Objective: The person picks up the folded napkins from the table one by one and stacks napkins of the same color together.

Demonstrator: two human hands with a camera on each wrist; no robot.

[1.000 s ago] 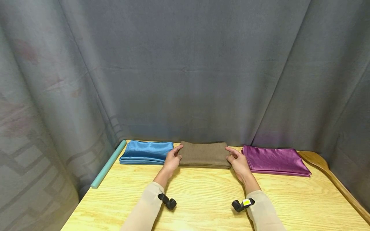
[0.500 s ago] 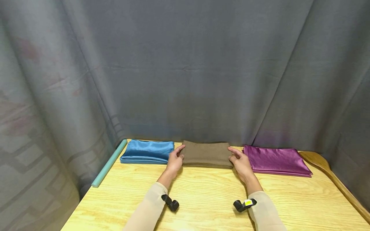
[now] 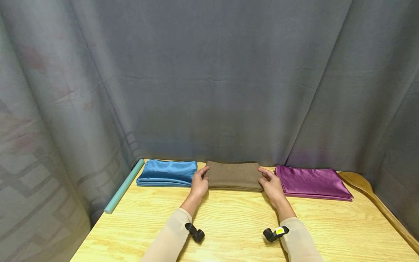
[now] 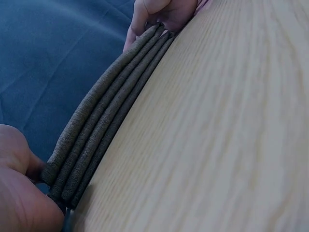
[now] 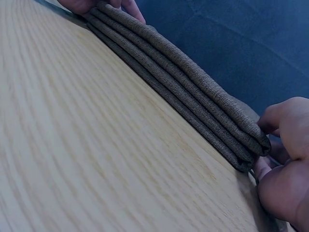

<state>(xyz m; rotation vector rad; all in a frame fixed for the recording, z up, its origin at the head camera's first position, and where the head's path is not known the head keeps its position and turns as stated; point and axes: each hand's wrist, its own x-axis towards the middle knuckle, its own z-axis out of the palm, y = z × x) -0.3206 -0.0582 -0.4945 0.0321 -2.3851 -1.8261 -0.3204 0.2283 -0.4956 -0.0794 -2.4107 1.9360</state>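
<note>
A brown folded cloth [image 3: 234, 176] lies at the table's back edge in the head view, between the two hands. My left hand [image 3: 199, 183] touches its left end, thumb and index finger apart along that side. At the opposite end my right hand [image 3: 272, 185] touches it the same way. In the left wrist view, several stacked layers of the cloth [image 4: 104, 113] show in front of the left hand [image 4: 21, 186]. The right wrist view has the right hand [image 5: 287, 159] against the end of the layers, part of its fingers hidden behind the cloth.
A folded blue satin cloth [image 3: 168, 173] lies left of the brown one, a folded purple satin cloth [image 3: 312, 183] right of it. A teal rod [image 3: 124, 187] lines the left table edge. A long-handled wooden paddle [image 3: 356, 182] lies far right. Grey curtains [image 3: 209, 80] hang behind.
The left hand and the brown cloth's left end have shifted slightly right. The right hand stays at the cloth's right end. The other cloths keep their places.
</note>
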